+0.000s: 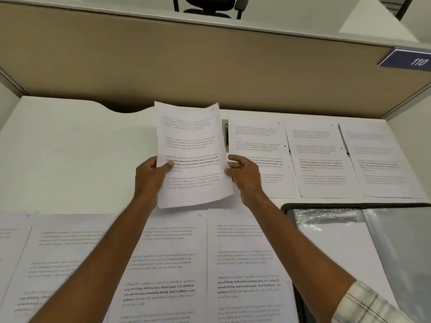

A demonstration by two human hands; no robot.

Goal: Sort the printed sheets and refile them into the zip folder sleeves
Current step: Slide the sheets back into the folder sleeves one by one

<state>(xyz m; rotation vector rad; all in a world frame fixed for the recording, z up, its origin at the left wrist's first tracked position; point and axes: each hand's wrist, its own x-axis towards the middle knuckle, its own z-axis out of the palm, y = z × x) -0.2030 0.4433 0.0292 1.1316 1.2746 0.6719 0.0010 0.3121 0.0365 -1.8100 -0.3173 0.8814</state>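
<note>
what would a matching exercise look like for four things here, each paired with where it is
Things:
1 raised sheet
2 zip folder
3 sign 110
4 office chair

Places:
a beyond the partition
b flat on the desk, near right
c pinched by left hand and right hand
d on the partition, far right

Pairs: 1-c, 2-b, 3-d, 4-a

Matt white printed paper sheet (191, 155) centre; glossy clear plastic folder sleeve (326, 220) lower right; smooth white desk top (70, 148); beige cloth partition panel (163, 54) above

Head cam: looks fwd/down, close over desk (70, 148).
</note>
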